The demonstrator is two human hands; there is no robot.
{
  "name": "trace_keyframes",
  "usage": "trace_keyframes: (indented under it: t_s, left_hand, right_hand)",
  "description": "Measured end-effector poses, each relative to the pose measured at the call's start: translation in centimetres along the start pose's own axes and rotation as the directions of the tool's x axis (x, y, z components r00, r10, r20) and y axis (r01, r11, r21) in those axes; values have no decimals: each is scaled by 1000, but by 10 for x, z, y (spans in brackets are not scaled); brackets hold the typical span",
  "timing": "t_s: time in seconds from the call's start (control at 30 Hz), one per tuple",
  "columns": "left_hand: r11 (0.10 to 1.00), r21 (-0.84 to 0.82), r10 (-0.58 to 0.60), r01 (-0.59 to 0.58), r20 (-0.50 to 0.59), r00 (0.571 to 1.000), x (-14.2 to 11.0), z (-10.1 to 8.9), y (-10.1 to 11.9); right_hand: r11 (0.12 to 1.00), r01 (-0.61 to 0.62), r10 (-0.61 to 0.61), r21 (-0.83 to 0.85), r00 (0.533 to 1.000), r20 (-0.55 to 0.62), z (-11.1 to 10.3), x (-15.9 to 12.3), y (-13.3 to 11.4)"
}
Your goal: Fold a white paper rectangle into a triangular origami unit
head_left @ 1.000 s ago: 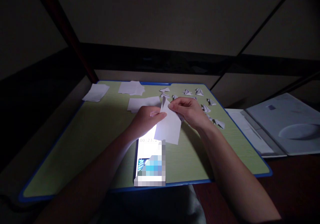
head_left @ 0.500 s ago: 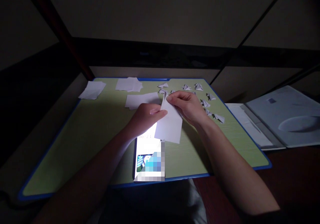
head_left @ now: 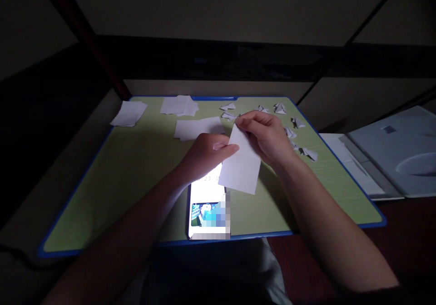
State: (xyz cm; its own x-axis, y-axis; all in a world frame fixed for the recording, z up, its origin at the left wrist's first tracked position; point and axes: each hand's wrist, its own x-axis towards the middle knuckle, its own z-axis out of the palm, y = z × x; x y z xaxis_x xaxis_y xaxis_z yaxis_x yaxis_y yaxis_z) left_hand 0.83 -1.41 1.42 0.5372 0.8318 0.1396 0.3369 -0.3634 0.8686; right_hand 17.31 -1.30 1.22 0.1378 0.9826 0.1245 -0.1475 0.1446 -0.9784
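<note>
Gone from your head view is the raised flap that stood at the top of the white sheet (head_left: 240,171) half a second ago; the upper part now looks flat and narrows to a point under your right hand (head_left: 264,132). Your whole view has also shifted a little, so the counter (head_left: 136,164) sits higher in it. For the folding in hand, this suggests that the flap has been laid down and its edge is being pinched, though your knuckles hide the tip.

Your right fingers grasp the sheet at its top, with the thumb toward you. Your left hand (head_left: 211,155) grasps its left edge, with the thumb flat on the near face; the fingers behind the paper are hidden. You hold the sheet up off the counter, its lower corners free, partly covering a lit phone (head_left: 206,196) that lies near the front edge. Part of the phone's screen is blurred out.

Beyond your left hand lie some loose sheets (head_left: 195,128), with a paper stack (head_left: 179,106) farther back and another pile (head_left: 128,114) at the far left corner. Small folded paper pieces (head_left: 279,108) are scattered beyond and beside your right hand, apart from one another in places.
</note>
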Motion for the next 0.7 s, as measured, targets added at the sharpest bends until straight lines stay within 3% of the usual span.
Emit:
trace_keyframes:
  t_s: [0.7]
  left_hand:
    - [999, -34, -32, 33, 19, 999, -2, 3, 6]
  right_hand:
    - [989, 95, -94, -114, 996, 12, 0, -3, -1]
